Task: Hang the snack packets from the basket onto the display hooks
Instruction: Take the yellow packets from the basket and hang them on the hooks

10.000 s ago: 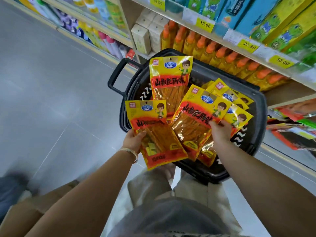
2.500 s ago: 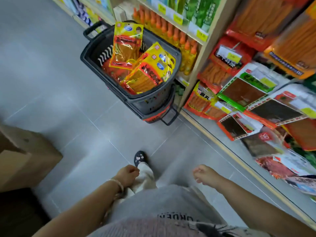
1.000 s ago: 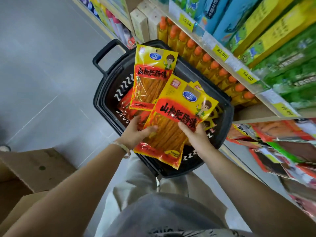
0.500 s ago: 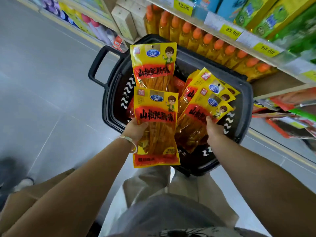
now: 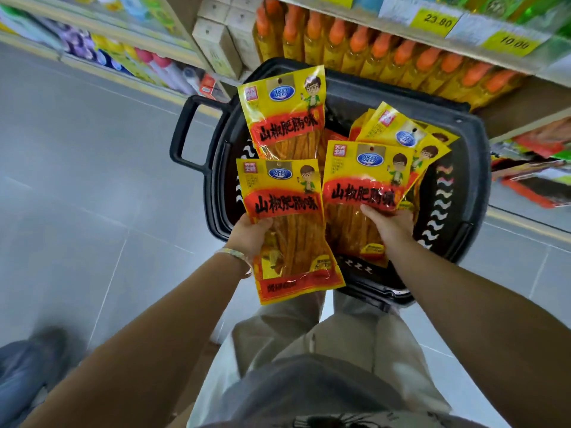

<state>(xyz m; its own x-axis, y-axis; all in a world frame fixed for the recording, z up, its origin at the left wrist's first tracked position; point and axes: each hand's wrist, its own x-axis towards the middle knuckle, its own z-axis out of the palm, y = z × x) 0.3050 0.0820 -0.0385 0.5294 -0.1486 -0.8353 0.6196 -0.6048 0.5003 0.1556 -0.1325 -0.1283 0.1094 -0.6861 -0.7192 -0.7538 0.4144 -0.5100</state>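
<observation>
Head view | left hand [image 5: 250, 234] is gripping a snack packet [image 5: 287, 211] by its side edge | right hand [image 5: 387, 225] is pinching a second packet [image 5: 364, 180] over the basket [image 5: 472, 168] | both are lying lengthwise, hole ends pointing away | hanging display [image 5: 531, 177] is sitting rightward, right hand nearer

packets [image 5: 398, 131] in basket [image 5: 469, 186], below shelf [image 5: 401, 26]
</observation>
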